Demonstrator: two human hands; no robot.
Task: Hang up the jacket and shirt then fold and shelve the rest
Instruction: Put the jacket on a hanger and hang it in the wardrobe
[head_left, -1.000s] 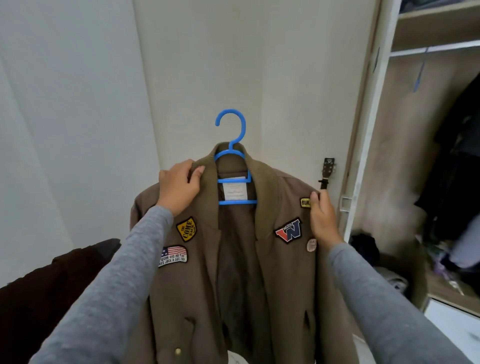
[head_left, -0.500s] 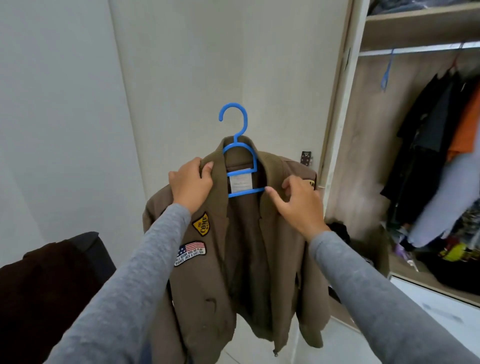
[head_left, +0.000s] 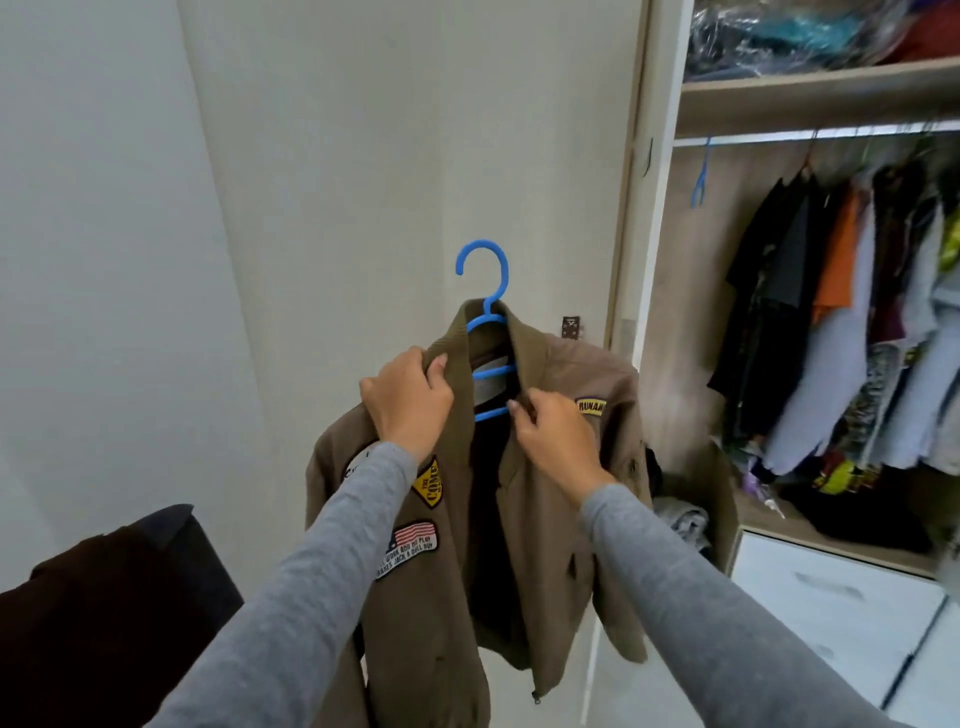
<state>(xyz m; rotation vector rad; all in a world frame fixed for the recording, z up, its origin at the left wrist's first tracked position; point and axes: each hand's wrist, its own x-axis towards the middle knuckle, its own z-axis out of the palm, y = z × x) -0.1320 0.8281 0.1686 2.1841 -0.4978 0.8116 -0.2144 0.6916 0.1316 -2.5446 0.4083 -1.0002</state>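
A brown jacket (head_left: 550, 525) with sewn patches hangs on a blue plastic hanger (head_left: 485, 332), held up in the air in front of a white wall. My left hand (head_left: 408, 400) grips the jacket's left collar edge beside the hanger. At the right lapel, just under the hanger's lower bar, my right hand (head_left: 556, 441) pinches the fabric. The hanger's hook points up, free of any rail. The jacket front is open, its dark lining showing.
An open wardrobe at the right has a rail (head_left: 810, 136) with several hung garments (head_left: 841, 322) and an empty blue hanger (head_left: 700, 176). A shelf (head_left: 821, 96) above holds bagged items. White drawers (head_left: 831, 608) sit below. A dark garment (head_left: 104, 613) lies at lower left.
My right hand moved from the jacket's right shoulder to the lapel near the hanger. The view swung right, bringing the wardrobe's rail and hung clothes into sight.
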